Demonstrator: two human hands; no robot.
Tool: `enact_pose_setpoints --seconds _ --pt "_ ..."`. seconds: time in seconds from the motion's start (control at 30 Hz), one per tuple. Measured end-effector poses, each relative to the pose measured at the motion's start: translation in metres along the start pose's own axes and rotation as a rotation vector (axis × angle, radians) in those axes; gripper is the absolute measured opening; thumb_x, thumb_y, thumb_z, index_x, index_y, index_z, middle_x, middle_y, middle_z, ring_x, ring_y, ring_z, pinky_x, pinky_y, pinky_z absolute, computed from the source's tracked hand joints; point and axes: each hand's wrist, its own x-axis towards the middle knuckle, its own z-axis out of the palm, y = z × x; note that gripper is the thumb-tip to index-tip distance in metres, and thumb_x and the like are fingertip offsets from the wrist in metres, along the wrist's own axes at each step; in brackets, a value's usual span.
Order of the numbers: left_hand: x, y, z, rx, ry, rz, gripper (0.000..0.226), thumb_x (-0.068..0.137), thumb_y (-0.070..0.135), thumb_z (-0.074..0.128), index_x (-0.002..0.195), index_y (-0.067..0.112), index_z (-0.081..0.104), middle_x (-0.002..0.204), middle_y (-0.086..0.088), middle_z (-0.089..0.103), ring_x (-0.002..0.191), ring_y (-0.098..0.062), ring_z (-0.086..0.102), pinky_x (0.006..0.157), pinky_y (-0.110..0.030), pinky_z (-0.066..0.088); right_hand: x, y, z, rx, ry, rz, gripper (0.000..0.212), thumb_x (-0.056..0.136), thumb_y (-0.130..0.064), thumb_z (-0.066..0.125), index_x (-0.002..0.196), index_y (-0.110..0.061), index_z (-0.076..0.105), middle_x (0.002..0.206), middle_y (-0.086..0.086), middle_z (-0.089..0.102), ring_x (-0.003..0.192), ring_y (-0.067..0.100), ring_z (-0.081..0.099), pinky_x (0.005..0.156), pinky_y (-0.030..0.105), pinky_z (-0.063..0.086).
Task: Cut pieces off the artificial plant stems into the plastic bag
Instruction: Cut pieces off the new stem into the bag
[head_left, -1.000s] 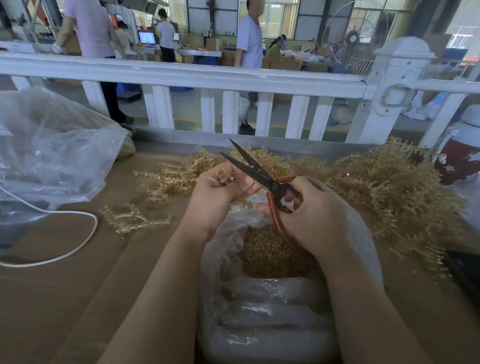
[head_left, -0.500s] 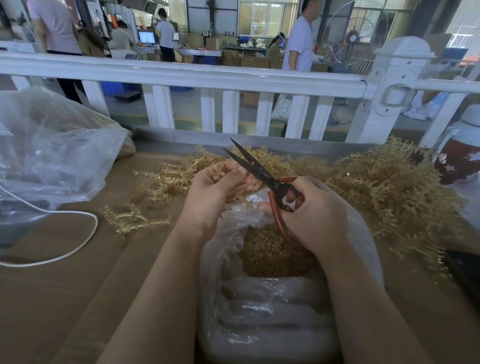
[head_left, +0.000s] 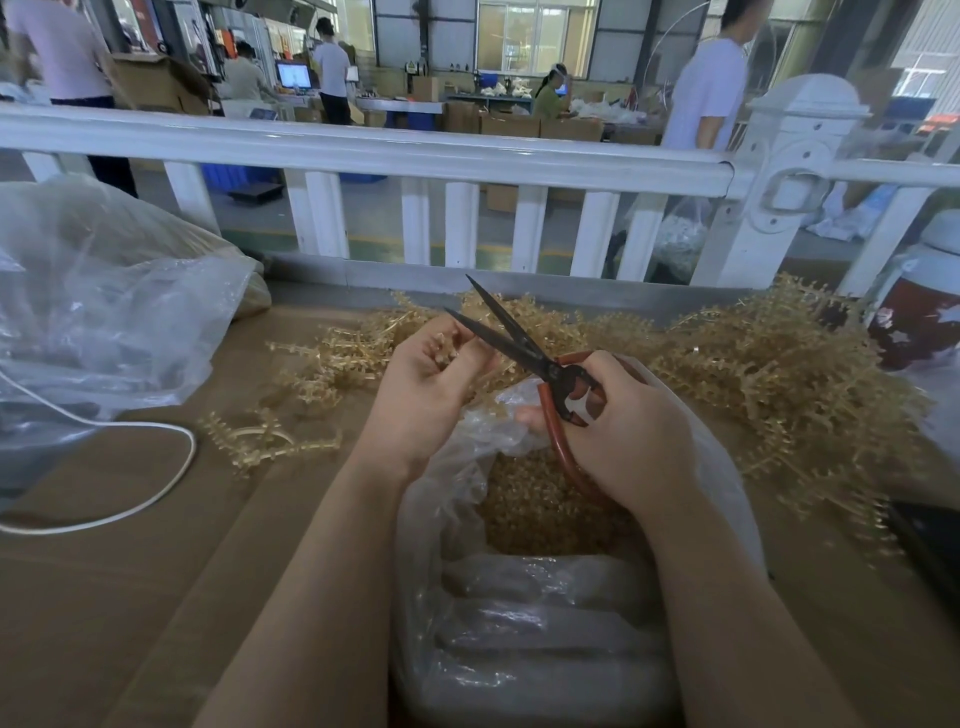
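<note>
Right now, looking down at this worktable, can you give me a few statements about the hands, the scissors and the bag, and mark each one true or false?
1. The scissors have their blades open. True.
2. The left hand holds the scissors. False: the right hand grips their red handles; the left hand pinches a golden stem piece.
3. The plastic bag in front of the person already holds cut golden pieces. True.
4. The white cable lies on the table to the person's right. False: it lies on the left.
5. The big pile of golden stems lies inside the bag. False: it lies on the table beyond the bag, toward the white fence.
</note>
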Motion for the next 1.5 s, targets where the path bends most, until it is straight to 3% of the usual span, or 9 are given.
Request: enact_pose_setpoints --seconds 0.17,0.3,0.47,0.63,0.73,0.8,0.97,1.13,1.5 --pt "0.001 -0.003 -0.004 0.018 -0.043 -0.029 0.013 0.099 0.009 0.056 0.096 0.016 0.066 0.089 0.015 0.073 0.090 -0.001 0.068 0.084 -0.015 0.052 0.000 -0.001 -0.001 0.012 -0.014 -0.010 0.064 0.073 -0.080 0.057 0.095 -0.021 0.067 0.088 -0.017 0.059 0.080 0.007 0.060 0.066 0.027 0.057" --pt "0.002 -0.006 -0.007 0.054 -0.028 -0.023 0.015 0.098 0.007 0.057 0.095 0.018 0.067 0.092 0.014 0.074 0.093 -0.003 0.068 0.082 -0.015 0.052 0.001 -0.003 -0.004 -0.069 -0.015 -0.036 0.064 0.076 -0.082 0.053 0.092 -0.022 0.066 0.084 -0.014 0.063 0.075 0.006 0.059 0.062 0.019 0.052" --pt "0.003 -0.006 -0.005 0.028 -0.026 -0.039 0.021 0.098 0.006 0.057 0.093 0.023 0.069 0.094 0.013 0.074 0.094 -0.004 0.068 0.082 -0.016 0.052 0.000 -0.005 -0.003 -0.051 -0.013 -0.009 0.060 0.075 -0.074 0.063 0.091 -0.017 0.067 0.081 -0.007 0.066 0.075 0.012 0.062 0.063 0.031 0.057" --pt "0.002 -0.005 -0.003 -0.008 -0.035 -0.054 0.018 0.099 0.005 0.055 0.096 0.017 0.068 0.091 0.011 0.072 0.089 -0.003 0.066 0.081 -0.015 0.051 0.000 -0.002 -0.005 -0.079 0.002 -0.035 0.058 0.075 -0.078 0.059 0.091 -0.022 0.068 0.080 -0.015 0.061 0.073 0.008 0.063 0.058 0.019 0.052" --pt "0.001 -0.005 -0.004 -0.016 -0.054 -0.059 0.012 0.100 0.007 0.053 0.101 0.007 0.065 0.093 0.002 0.067 0.087 -0.005 0.063 0.081 -0.017 0.051 0.000 -0.001 -0.001 -0.034 0.026 -0.038 0.062 0.076 -0.078 0.061 0.089 -0.018 0.070 0.081 -0.011 0.062 0.069 0.008 0.060 0.059 0.024 0.054" --pt "0.001 -0.005 -0.004 -0.025 -0.069 -0.071 0.012 0.101 0.008 0.053 0.101 0.007 0.064 0.090 0.007 0.066 0.086 -0.003 0.061 0.080 -0.018 0.050 -0.001 0.001 0.002 -0.024 0.052 -0.043 0.058 0.075 -0.075 0.066 0.086 -0.018 0.070 0.081 -0.012 0.061 0.065 0.007 0.058 0.057 0.023 0.054" --pt "0.002 -0.006 -0.005 -0.159 -0.013 -0.160 0.014 0.097 0.013 0.056 0.104 0.006 0.067 0.110 -0.016 0.070 0.101 -0.027 0.067 0.099 -0.043 0.050 0.000 0.003 0.005 -0.028 0.065 -0.041 0.062 0.075 -0.080 0.059 0.083 -0.019 0.067 0.077 -0.012 0.060 0.063 0.007 0.057 0.055 0.027 0.055" --pt "0.002 -0.008 -0.007 -0.236 -0.003 -0.130 0.012 0.098 0.011 0.058 0.100 0.007 0.069 0.105 -0.013 0.074 0.094 -0.020 0.069 0.087 -0.028 0.055 -0.001 0.004 0.005 -0.004 0.072 -0.042 0.060 0.075 -0.080 0.059 0.084 -0.021 0.066 0.076 -0.014 0.058 0.065 0.007 0.057 0.057 0.027 0.055" --pt "0.003 -0.009 -0.008 -0.120 0.016 -0.070 0.014 0.098 0.006 0.056 0.097 0.011 0.070 0.087 -0.003 0.071 0.083 -0.014 0.064 0.085 -0.028 0.055 -0.001 0.003 0.006 0.011 0.071 -0.083 0.059 0.077 -0.079 0.059 0.090 -0.022 0.069 0.082 -0.015 0.061 0.069 0.003 0.056 0.059 0.020 0.053"
